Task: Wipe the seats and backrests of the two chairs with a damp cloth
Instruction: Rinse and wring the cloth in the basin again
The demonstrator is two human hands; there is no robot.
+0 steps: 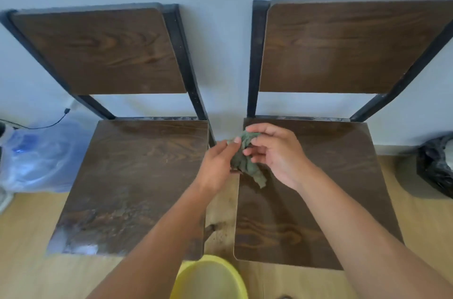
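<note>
Two dark wood chairs with black metal frames stand side by side against a pale wall. The left chair has its seat [137, 181] and backrest [103, 51]; the right chair has its seat [318, 213] and backrest [348, 46]. A crumpled green cloth [246, 161] hangs in the air over the gap between the seats. My left hand [217, 166] pinches its left side. My right hand [277, 154] grips its top and right side. The left seat shows pale smears near its front edge.
A yellow basin [208, 279] sits on the wooden floor just in front of the chairs. A clear plastic bag [39, 156] with a black cable lies left of the left chair. A black bag [436, 166] sits at the right.
</note>
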